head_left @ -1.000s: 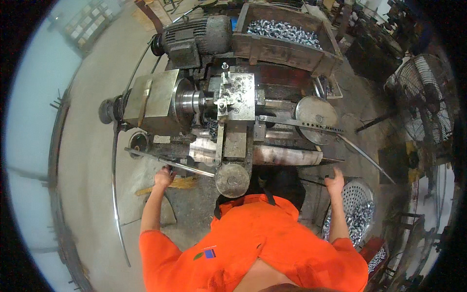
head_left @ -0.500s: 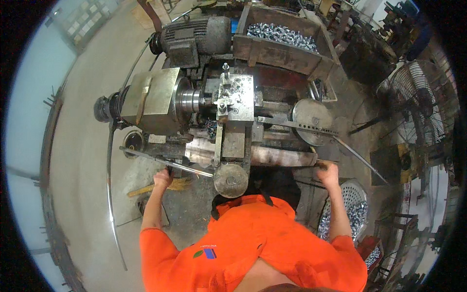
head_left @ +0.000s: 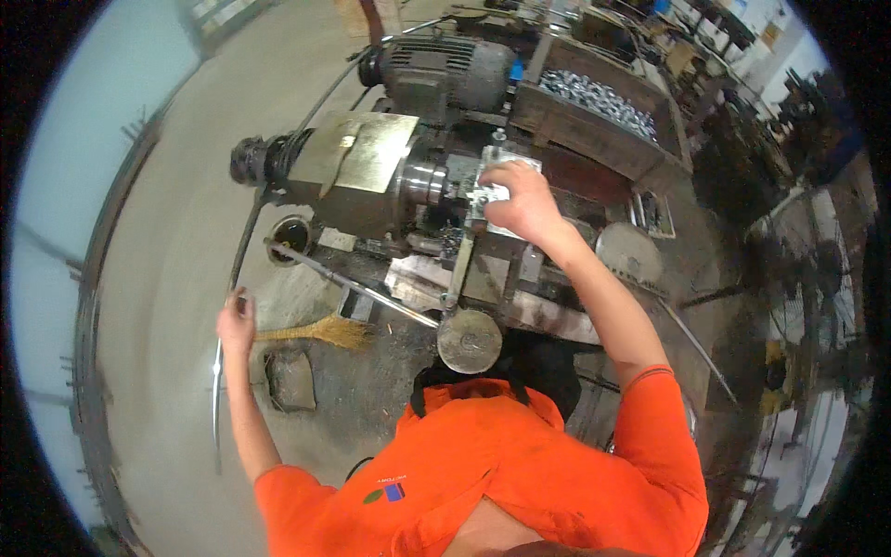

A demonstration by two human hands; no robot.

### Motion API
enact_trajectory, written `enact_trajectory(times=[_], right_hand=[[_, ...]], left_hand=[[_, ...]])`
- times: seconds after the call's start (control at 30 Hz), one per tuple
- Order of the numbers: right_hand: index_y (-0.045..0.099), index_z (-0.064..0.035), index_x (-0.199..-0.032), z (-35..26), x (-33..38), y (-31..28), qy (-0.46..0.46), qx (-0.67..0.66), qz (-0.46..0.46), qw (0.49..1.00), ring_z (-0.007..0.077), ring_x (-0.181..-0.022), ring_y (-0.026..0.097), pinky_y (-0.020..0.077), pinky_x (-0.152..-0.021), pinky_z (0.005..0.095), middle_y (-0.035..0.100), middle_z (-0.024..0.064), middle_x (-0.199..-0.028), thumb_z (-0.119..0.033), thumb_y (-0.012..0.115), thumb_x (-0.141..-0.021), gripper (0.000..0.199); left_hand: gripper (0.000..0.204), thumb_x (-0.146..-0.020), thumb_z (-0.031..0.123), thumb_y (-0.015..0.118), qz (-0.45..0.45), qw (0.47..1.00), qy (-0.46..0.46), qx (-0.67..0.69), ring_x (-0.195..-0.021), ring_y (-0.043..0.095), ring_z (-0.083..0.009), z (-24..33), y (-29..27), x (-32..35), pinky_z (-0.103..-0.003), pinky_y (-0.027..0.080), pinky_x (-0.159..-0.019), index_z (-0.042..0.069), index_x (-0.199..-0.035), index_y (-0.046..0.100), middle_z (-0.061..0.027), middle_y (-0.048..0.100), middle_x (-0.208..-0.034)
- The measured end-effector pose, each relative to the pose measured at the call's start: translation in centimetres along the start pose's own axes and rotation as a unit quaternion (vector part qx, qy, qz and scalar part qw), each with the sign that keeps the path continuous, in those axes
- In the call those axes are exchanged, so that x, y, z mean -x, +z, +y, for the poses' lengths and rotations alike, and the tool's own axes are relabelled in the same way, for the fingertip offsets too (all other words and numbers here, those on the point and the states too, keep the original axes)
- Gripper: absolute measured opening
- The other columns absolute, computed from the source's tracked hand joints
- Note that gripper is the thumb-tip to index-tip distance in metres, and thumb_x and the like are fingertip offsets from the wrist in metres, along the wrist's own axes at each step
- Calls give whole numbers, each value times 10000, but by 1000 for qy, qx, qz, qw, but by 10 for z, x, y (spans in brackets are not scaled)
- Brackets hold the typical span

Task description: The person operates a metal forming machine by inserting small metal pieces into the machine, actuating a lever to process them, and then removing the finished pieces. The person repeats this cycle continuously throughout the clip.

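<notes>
Your right hand (head_left: 522,202) is stretched out over the lathe (head_left: 371,176), resting on the bright metal tool post block (head_left: 492,190) that sits just to the right of the chuck (head_left: 427,181); your fingers curl down over the block's top and far edge in a closed grip on it, though the exact part under the palm is hidden. Your left hand (head_left: 237,320) is well apart from the machine, out to your left over the concrete floor (head_left: 167,241), with its grip closed around a long thin metal rod (head_left: 216,390) that curves upward past the lathe's left end and downward beside your forearm. Just to the right of that hand a straw hand broom (head_left: 320,330) lies on the floor in front of the machine base. A long straight lever bar (head_left: 353,286) slants from near a round opening at the machine's left foot down toward a round handwheel (head_left: 470,341), which sits close in front of your chest. Behind the lathe stands a grey electric motor (head_left: 445,70), and to its right a wooden tray (head_left: 603,135) is heaped with small shiny metal parts (head_left: 594,97). Your orange shirt (head_left: 501,473) fills the lower edge of the view.
</notes>
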State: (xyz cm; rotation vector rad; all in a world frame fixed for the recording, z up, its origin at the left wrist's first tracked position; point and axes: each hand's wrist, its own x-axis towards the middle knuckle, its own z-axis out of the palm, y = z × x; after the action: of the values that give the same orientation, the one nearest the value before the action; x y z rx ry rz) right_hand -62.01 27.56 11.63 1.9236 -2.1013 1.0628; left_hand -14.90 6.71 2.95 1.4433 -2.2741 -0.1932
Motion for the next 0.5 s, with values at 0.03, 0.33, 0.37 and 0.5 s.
enact_trajectory(times=[0.03,0.33,0.37,0.5], right_hand=[[658,-57,-864,-1,-14,18,-9,-2,-13,1000,331,-876,553,450,-803,396,622,126,-939,-170,598,-573,318],[683,-53,-663,-10,-41,72,115,67,-139,981,365,-738,614,509,-722,387,632,202,-740,-211,588,-508,241],[682,-54,-661,-9,-40,71,124,62,-142,980,365,-739,615,509,-720,388,631,203,-737,-211,587,-508,239],[680,-61,-651,-14,-45,67,146,52,-172,973,353,-744,621,512,-710,387,633,197,-732,-216,589,-513,227]], left_hand=[[281,-834,224,583,72,997,-2,16,-727,619,-288,-15,-13,3,-380,480,-650,69,-1068,603,-135,640,-786],[366,-766,379,602,-67,949,-192,-243,-813,616,-373,-73,-25,7,-449,491,-711,51,-924,632,-186,640,-839],[368,-767,385,592,-76,947,-198,-241,-824,613,-387,-85,-26,-7,-457,491,-722,42,-889,641,-200,639,-847],[406,-763,399,582,-94,939,-250,-215,-821,616,-389,-117,-18,-29,-461,492,-731,9,-855,650,-237,630,-832]])
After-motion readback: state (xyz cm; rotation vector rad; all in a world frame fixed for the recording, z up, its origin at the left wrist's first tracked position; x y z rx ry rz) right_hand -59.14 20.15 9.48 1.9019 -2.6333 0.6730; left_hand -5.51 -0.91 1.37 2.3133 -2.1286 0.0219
